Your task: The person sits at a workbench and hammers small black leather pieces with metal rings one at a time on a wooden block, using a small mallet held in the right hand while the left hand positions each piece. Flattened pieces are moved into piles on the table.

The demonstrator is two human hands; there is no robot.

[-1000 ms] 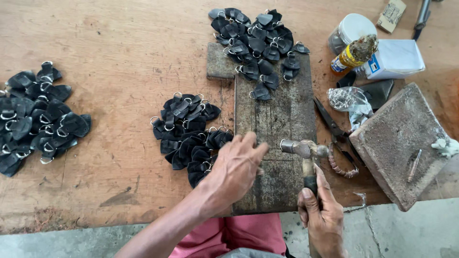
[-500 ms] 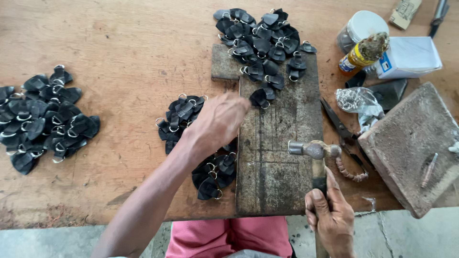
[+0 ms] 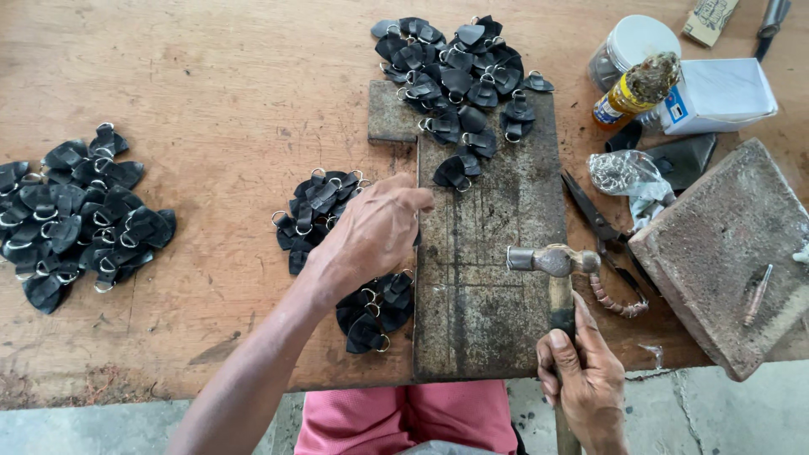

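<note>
My left hand [image 3: 371, 236] rests on the middle pile of black leather tabs [image 3: 324, 211], fingers curled loose over them; can't tell if one's pinched. Tabs are small, dark, w/ metal rings. My right hand [image 3: 581, 379] is fisted round the hammer [image 3: 552, 263] handle, head lying on the worn board [image 3: 489, 253] betw. both hands. Beyond the hammer: white-lidded jar [image 3: 632, 46], contents unclear.
</note>
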